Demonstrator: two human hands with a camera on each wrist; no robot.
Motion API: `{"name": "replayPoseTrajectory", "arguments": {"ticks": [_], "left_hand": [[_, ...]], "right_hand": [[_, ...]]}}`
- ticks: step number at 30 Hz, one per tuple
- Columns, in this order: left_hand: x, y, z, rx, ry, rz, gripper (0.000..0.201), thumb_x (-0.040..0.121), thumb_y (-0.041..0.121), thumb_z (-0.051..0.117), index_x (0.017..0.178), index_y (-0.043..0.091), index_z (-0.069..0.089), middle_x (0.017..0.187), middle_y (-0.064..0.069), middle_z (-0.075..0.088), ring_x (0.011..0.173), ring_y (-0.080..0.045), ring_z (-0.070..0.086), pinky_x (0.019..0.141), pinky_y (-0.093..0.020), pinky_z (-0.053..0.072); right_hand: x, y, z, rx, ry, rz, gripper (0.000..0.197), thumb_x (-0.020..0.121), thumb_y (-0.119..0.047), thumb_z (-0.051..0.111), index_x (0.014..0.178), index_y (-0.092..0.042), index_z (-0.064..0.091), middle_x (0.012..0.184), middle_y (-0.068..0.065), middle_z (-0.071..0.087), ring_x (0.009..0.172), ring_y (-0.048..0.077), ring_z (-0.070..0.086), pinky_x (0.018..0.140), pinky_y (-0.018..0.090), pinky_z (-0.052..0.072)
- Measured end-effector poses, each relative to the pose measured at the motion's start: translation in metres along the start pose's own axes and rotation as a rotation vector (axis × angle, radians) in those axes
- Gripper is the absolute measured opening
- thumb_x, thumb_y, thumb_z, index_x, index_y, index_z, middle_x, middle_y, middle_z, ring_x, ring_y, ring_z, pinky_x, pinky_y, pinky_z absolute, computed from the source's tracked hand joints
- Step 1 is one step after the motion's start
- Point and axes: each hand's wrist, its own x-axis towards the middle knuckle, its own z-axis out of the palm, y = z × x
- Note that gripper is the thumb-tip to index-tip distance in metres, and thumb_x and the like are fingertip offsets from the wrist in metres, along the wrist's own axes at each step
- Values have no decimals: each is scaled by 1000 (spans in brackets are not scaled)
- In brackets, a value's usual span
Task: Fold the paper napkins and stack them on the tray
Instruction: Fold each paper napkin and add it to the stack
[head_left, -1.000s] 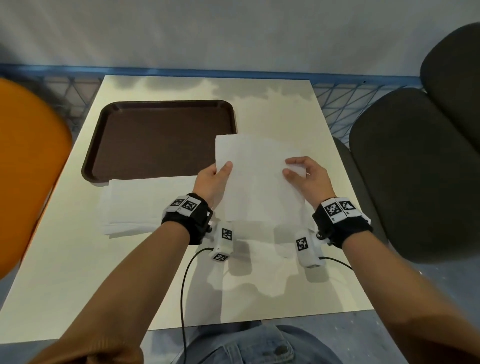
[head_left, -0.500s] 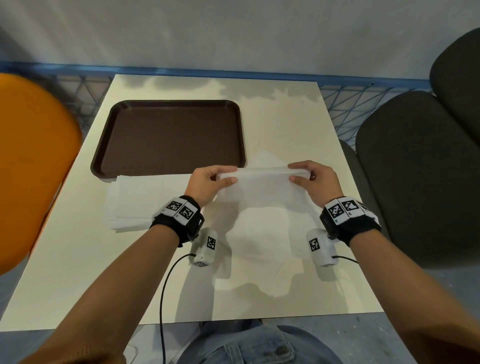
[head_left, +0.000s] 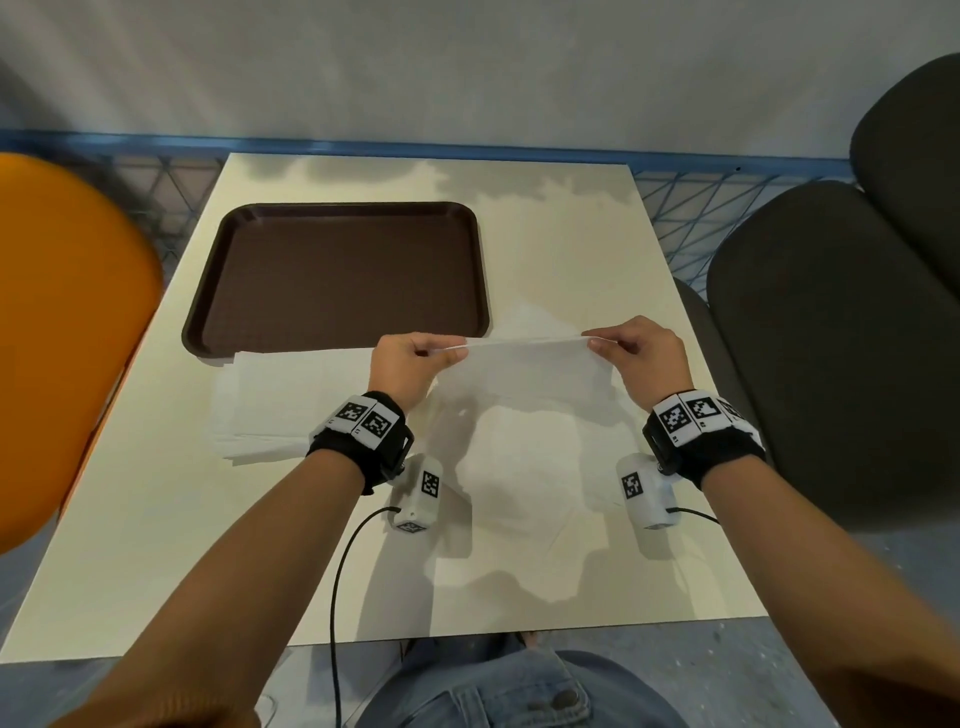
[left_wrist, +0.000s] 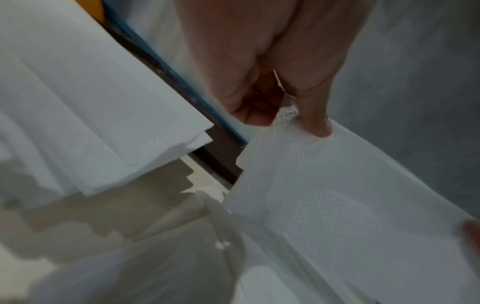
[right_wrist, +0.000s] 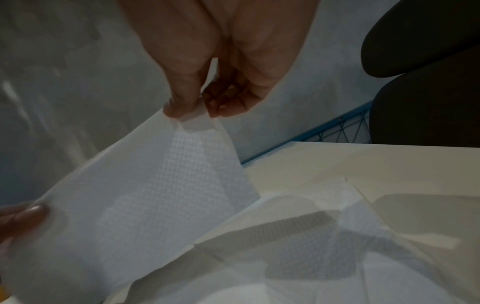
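A white paper napkin (head_left: 530, 364) is held up above the table, its far edge lifted and bent back toward me. My left hand (head_left: 415, 358) pinches its left corner (left_wrist: 288, 117) between thumb and fingers. My right hand (head_left: 631, 348) pinches the right corner (right_wrist: 192, 115). The napkin's lower part (head_left: 519, 457) lies on the table. A stack of unfolded white napkins (head_left: 280, 405) lies left of my left hand, at the tray's near edge. The brown tray (head_left: 337, 275) sits at the back left with nothing on it.
The cream table (head_left: 130, 545) ends close to my body. An orange chair (head_left: 62, 332) stands at the left, dark padded chairs (head_left: 841, 332) at the right. Blue railing (head_left: 675, 161) runs behind the table. A black cable (head_left: 337, 597) hangs from the left wrist camera.
The napkin stood upright a second ago, held by its side edges. Both hands have since pinched its far corners and brought the far edge down and toward me, then spread slightly apart.
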Motion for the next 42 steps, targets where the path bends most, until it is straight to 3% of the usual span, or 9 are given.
{"name": "replayPoseTrajectory", "arguments": {"ticks": [6,10,12,17,19,22,26,36,42], "left_hand": [[-1,-2,-3,196,-70,108,6,79,34,74,77,35,68,100,18,51,111,-11,42,95,-27,34],[-7,-1,7,134,-130,56,17,91,28,61,76,22,54,69,6,54,61,-7,48,58,-15,40],[-7,-9,14,255,-102,36,16,92,29,59,81,18,54,70,5,55,61,-8,49,54,-15,38],[-13,-40,30,557,-149,-38,23,91,20,57,113,15,54,79,0,56,91,-28,59,71,-27,38],[-18,-48,36,770,-185,23,38,92,21,55,128,16,45,110,-7,61,112,-29,53,89,-31,40],[-25,-52,48,1175,-363,255,65,96,42,44,150,15,17,159,-8,12,145,-26,11,118,-41,11],[-35,-55,62,1347,-708,265,68,100,49,17,151,11,-6,159,-5,-10,147,-18,-8,117,-42,-3],[-26,-48,51,1208,-341,217,52,96,47,42,136,15,40,137,-6,44,124,-25,41,101,-38,32],[-11,-20,25,572,-132,96,38,85,47,63,105,15,64,102,-1,63,95,-19,55,79,-24,40]], "right_hand": [[-4,5,-5,-12,36,48,17,89,-22,61,96,-9,71,98,2,55,94,15,49,84,24,38],[-6,11,1,-26,-66,182,20,94,-23,54,96,-8,67,83,9,60,78,21,51,72,25,37],[-9,16,9,-49,-86,236,21,94,-23,54,99,-8,67,88,9,63,82,20,53,74,23,37],[-26,44,33,-210,-167,304,18,92,-14,55,107,-13,65,94,7,62,95,24,59,73,19,37],[-35,51,45,-317,-212,215,30,91,-14,56,121,-16,58,119,8,58,118,26,51,91,24,38],[-44,43,64,-587,-429,-14,58,97,-29,45,148,-19,20,158,-1,10,146,21,6,118,36,11],[-54,30,88,-771,-752,-144,60,101,-34,25,150,-15,-6,157,-1,-14,145,17,-13,117,37,-2],[-18,10,98,-683,-555,-20,33,92,-36,53,121,-19,52,125,4,51,118,23,43,96,36,35],[5,-14,74,-99,-461,-76,14,86,-22,65,93,-10,65,91,0,50,93,17,45,84,30,36]]}}
